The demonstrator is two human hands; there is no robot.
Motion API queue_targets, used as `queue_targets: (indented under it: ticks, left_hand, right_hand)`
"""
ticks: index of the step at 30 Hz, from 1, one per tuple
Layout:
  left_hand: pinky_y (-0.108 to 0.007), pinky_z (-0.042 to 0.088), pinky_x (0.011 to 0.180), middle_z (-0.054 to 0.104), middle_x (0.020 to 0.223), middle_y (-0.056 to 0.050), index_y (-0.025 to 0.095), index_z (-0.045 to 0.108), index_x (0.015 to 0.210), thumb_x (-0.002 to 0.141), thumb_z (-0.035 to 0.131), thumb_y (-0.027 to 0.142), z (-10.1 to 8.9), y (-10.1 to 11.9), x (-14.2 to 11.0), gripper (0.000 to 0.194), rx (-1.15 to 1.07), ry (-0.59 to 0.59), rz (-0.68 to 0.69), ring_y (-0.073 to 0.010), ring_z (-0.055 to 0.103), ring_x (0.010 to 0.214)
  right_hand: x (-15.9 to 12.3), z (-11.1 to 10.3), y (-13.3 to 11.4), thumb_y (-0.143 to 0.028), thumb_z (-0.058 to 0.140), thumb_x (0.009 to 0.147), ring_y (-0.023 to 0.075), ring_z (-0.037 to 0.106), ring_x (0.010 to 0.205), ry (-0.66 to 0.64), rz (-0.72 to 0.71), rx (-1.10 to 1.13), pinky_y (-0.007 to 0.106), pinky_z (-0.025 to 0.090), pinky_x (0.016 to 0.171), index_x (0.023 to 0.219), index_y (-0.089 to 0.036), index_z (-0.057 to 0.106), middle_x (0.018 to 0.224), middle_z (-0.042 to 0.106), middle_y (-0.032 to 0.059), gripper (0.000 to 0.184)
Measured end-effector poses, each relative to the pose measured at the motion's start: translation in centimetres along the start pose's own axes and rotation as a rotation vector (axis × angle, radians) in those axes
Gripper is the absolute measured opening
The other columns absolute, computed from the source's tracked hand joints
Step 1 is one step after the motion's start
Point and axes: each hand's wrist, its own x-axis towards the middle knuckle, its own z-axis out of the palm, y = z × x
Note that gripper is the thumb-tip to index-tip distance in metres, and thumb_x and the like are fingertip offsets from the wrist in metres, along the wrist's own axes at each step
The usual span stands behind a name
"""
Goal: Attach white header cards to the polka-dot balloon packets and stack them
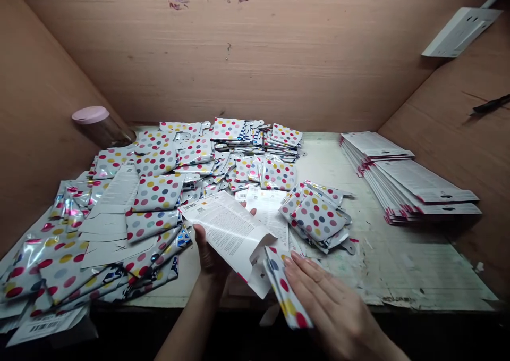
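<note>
Dotted packet [286,294] at the open end of a white box [229,228]
Near the front edge of the desk [382,273], the left hand [211,252] pinches the box; the right hand [330,297] grips the packet

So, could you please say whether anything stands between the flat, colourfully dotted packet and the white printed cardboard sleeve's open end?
Nothing visible: the right hand holds the packet at the open end of the sleeve in the left hand.
</note>
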Motion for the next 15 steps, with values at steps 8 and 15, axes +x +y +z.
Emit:
queue_targets:
  ticks: [8,15]
  left_hand:
    - [-0.059,0.030,0.110,0.047,0.146,-0.013,0.024,0.034,0.147,0.070,0.053,0.080,1.2,-1.7,-1.1,0.096,0.075,-0.012,-0.072,-0.0415,0.034,0.138]
    - [-0.058,0.033,0.108,0.050,0.144,-0.010,0.027,0.035,0.146,0.069,0.036,0.088,2.6,-0.4,-1.3,0.099,0.024,0.075,-0.026,-0.0418,0.035,0.137]
  right_hand:
    - [4.3,3.5,-3.5,-0.006,0.037,0.085,0.0286,0.067,0.087,-0.058,0.264,0.039,0.041,0.058,0.072,0.101,-0.004,0.064,0.093,0.070,0.0199,0.032]
    - [1.2,2.5,-2.9,-0.008,0.041,0.085,0.0294,0.031,0.141,-0.164,0.142,0.275,0.049,0.036,0.111,0.146,-0.007,0.031,0.149,0.039,0.0157,0.062]
